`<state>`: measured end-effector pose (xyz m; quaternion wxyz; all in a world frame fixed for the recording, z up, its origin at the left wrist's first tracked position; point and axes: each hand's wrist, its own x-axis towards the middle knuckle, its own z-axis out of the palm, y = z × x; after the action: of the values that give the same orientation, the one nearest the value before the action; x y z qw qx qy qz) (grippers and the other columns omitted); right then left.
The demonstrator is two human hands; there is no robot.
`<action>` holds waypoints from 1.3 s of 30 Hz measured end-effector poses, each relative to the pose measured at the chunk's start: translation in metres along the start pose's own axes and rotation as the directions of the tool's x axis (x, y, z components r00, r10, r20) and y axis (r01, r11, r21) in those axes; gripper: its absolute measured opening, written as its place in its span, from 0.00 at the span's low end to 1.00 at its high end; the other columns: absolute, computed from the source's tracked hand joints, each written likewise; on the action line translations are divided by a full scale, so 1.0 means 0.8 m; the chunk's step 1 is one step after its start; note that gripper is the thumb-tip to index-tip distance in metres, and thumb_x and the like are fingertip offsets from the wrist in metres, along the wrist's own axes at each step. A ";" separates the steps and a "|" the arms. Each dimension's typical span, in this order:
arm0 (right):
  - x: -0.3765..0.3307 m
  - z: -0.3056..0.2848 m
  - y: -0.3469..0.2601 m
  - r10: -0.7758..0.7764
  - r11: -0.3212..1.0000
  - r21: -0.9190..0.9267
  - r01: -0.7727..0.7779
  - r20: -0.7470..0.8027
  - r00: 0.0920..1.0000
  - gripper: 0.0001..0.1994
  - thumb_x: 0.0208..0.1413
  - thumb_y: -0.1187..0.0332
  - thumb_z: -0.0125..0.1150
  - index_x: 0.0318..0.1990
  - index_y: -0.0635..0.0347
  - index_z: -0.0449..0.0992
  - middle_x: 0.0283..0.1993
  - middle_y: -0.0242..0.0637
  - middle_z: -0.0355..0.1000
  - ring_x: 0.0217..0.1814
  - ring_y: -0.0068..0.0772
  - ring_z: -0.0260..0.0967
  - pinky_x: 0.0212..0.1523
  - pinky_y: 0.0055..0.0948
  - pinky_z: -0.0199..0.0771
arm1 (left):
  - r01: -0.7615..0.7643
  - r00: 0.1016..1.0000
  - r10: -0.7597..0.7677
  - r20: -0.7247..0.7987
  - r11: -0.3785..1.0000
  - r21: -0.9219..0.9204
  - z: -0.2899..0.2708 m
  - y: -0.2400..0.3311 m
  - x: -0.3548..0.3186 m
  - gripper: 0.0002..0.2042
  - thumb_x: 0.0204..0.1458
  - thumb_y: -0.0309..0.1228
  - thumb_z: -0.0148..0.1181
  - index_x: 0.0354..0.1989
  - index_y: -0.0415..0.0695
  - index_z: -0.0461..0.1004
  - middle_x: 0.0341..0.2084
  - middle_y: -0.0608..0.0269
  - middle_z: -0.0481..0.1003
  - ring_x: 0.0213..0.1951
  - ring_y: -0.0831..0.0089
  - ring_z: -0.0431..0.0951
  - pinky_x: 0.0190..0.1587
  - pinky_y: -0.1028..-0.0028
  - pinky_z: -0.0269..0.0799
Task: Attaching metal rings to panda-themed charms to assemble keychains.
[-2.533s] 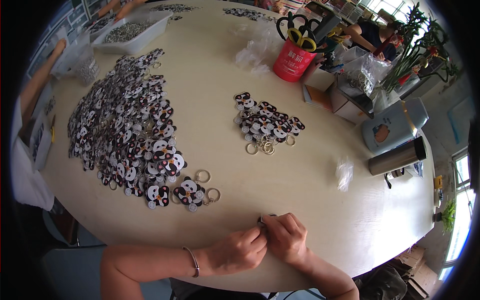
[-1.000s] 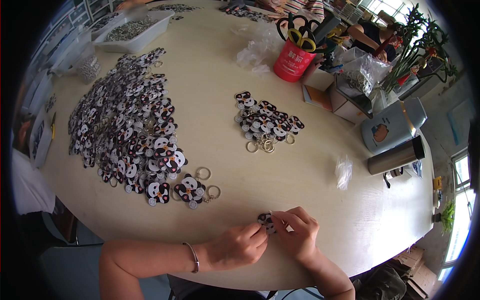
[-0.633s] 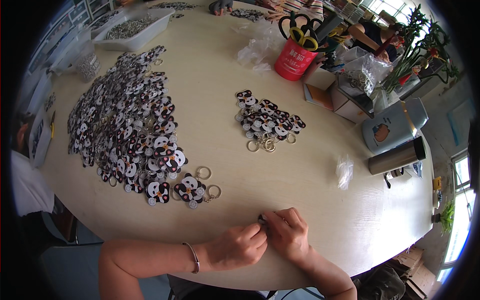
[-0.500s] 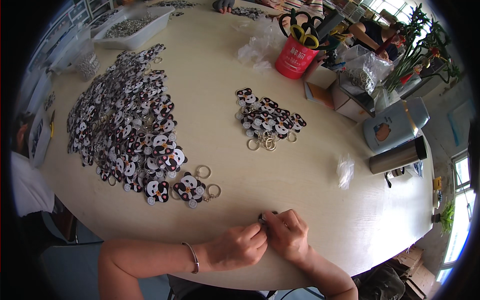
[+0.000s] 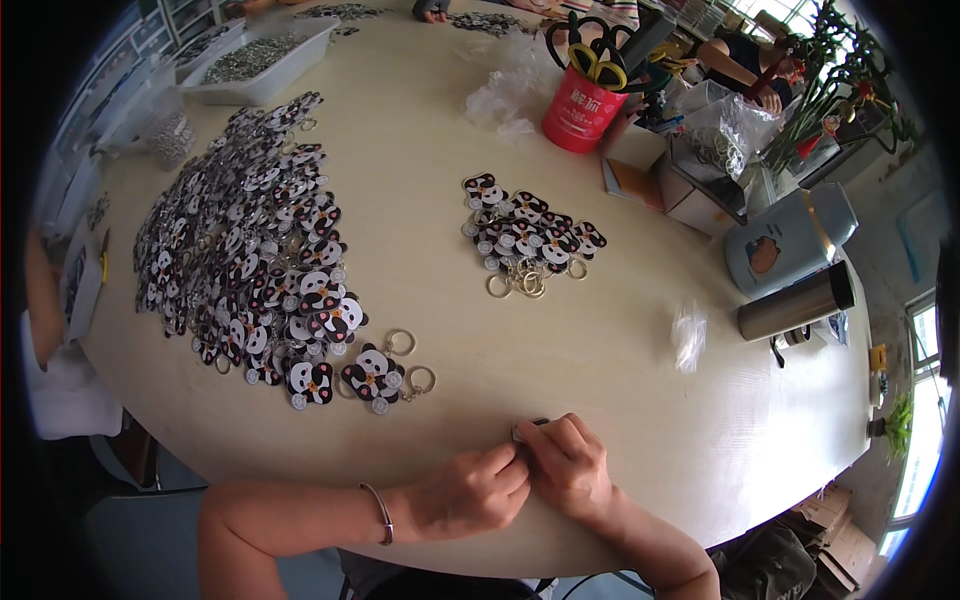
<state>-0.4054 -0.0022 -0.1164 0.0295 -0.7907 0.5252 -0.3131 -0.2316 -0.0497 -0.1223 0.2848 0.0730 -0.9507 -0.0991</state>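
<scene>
At the table's near edge my left hand [image 5: 480, 488] and my right hand [image 5: 570, 462] meet, both closed in a pinch. Between their fingertips is a small panda keychain [image 5: 519, 431], mostly hidden, with only a dark and pale edge showing. Up and to the left lie a few panda keychains [image 5: 372, 376] with split rings, beside a large heap of panda keychains [image 5: 250, 255]. A smaller pile of panda keychains [image 5: 530, 230] lies farther off in the middle, its rings [image 5: 528, 283] pointing toward me.
A red cup of scissors [image 5: 580, 112] stands at the far right, near a crumpled plastic bag [image 5: 510, 85]. A blue container [image 5: 790, 243] and a steel tumbler [image 5: 797, 308] stand at right. A small plastic bag [image 5: 689, 338] lies nearer. A white bin of metal parts [image 5: 262, 60] sits far left.
My hands stay pinched together at nearly the same spot, the right one shifting slightly. The view has moved a little. At the left edge another person's arm shows more.
</scene>
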 end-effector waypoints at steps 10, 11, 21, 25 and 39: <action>0.002 0.000 0.002 0.068 0.995 0.079 -0.064 -0.047 0.997 0.21 0.30 0.80 0.65 0.41 0.68 0.76 0.31 0.35 0.65 0.28 0.34 0.65 0.25 0.31 0.71 | -0.011 1.000 0.012 -0.026 0.999 0.031 -0.001 -0.003 0.005 0.05 0.36 0.26 0.57 0.22 0.37 0.74 0.27 0.58 0.72 0.36 0.68 0.73 0.36 0.76 0.76; 0.003 0.000 0.001 0.044 0.998 0.050 -0.042 -0.025 0.999 0.21 0.30 0.80 0.65 0.40 0.68 0.76 0.30 0.35 0.65 0.27 0.34 0.65 0.24 0.31 0.71 | -0.019 1.000 0.019 -0.015 0.999 0.030 -0.002 -0.004 0.004 0.06 0.36 0.26 0.57 0.22 0.37 0.74 0.27 0.58 0.72 0.37 0.67 0.73 0.37 0.76 0.77; -0.003 0.000 0.000 0.290 0.950 0.169 -0.264 -0.153 0.945 0.13 0.36 0.83 0.67 0.34 0.62 0.81 0.24 0.34 0.67 0.19 0.30 0.65 0.18 0.27 0.66 | -0.044 0.999 0.044 0.009 0.998 0.047 -0.004 -0.013 -0.001 0.07 0.38 0.27 0.57 0.24 0.36 0.75 0.30 0.56 0.74 0.41 0.65 0.74 0.39 0.75 0.77; 0.000 0.001 0.002 0.278 0.960 0.072 -0.270 -0.133 0.951 0.17 0.34 0.84 0.66 0.36 0.61 0.80 0.25 0.33 0.65 0.22 0.29 0.66 0.19 0.27 0.67 | -0.059 0.998 0.058 0.037 0.998 0.032 -0.007 -0.016 0.000 0.07 0.38 0.26 0.58 0.24 0.35 0.75 0.30 0.55 0.74 0.42 0.64 0.74 0.39 0.75 0.78; 0.006 0.001 0.011 0.168 0.952 0.264 -0.153 -0.034 0.985 0.18 0.38 0.86 0.61 0.40 0.64 0.77 0.27 0.33 0.66 0.22 0.33 0.66 0.22 0.28 0.70 | -0.026 0.999 0.027 0.037 0.999 -0.019 -0.007 -0.014 0.000 0.07 0.37 0.25 0.58 0.25 0.35 0.75 0.30 0.55 0.73 0.40 0.65 0.74 0.36 0.76 0.78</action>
<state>-0.4110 -0.0100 -0.1179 0.1440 -0.7256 0.5425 -0.3980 -0.2277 -0.0615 -0.1202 0.2692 0.0559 -0.9557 -0.1053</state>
